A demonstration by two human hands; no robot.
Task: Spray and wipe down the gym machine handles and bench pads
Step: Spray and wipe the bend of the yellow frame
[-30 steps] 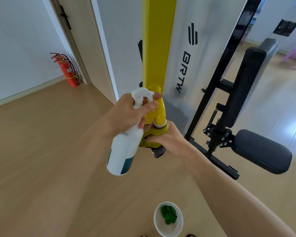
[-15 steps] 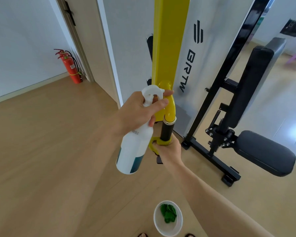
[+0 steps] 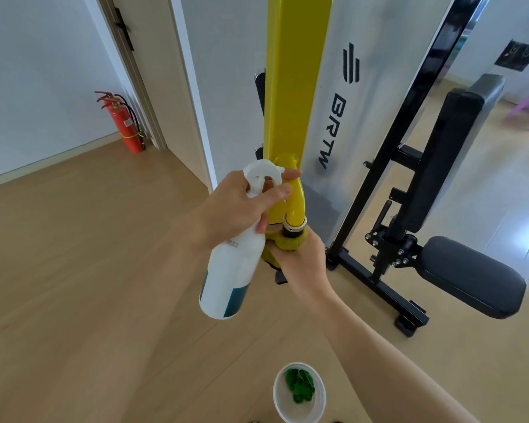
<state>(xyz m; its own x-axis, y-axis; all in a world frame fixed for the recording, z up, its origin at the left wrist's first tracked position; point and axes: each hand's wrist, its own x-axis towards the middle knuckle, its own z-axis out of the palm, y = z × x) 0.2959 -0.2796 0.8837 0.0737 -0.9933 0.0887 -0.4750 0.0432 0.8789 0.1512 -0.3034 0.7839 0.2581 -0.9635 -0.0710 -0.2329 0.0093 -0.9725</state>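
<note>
Fingers (image 3: pixel 290 253) wrapping yellow cloth (image 3: pixel 289 243) round handle (image 3: pixel 293 230), white spray bottle (image 3: pixel 231 270) alongside

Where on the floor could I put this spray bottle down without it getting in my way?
Bare floor lies left of the white bowl, stretching toward the fire extinguisher by the door frame. It is crowded right of the yellow column, where the black base frame and seat pad sit.

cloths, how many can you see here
2. A yellow cloth wrapped round the machine handle, gripped by the right hand; a green cloth in the white bucket on the floor. None others visible.
</note>
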